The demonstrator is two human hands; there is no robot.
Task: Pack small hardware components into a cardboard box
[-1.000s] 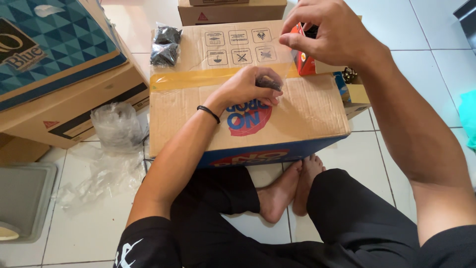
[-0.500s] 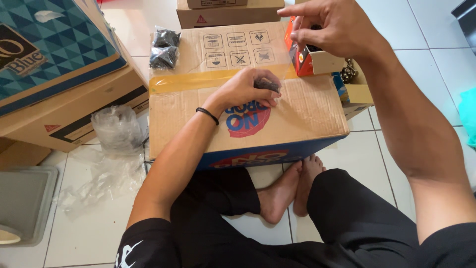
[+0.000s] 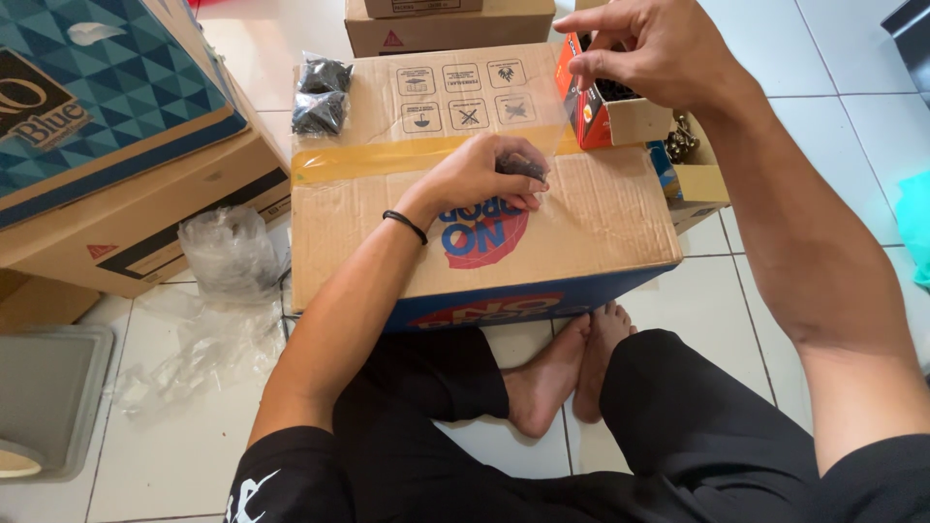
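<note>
My left hand (image 3: pixel 489 174) rests on top of a big cardboard box (image 3: pixel 387 223) and pinches the bottom of a small clear plastic bag (image 3: pixel 554 126) with dark little pieces (image 3: pixel 521 167) in it. Higher up, my right hand (image 3: pixel 649 48) grips that bag's top edge between thumb and fingers, so the film is stretched between both hands. Just under my right hand stands a small open orange carton (image 3: pixel 587 108) with black pieces inside. A black band circles my left wrist.
Two filled packets of black pieces (image 3: pixel 320 92) lie on the box's far left corner. Crumpled clear plastic (image 3: pixel 228 257) lies on the tiled floor at left, beside stacked cartons (image 3: pixel 116 126). Another open carton of hardware (image 3: pixel 693 165) stands at right. My crossed legs sit under the box.
My right hand has come away from the orange carton and risen slightly, now holding the clear bag's top edge. My left hand stays on the box.
</note>
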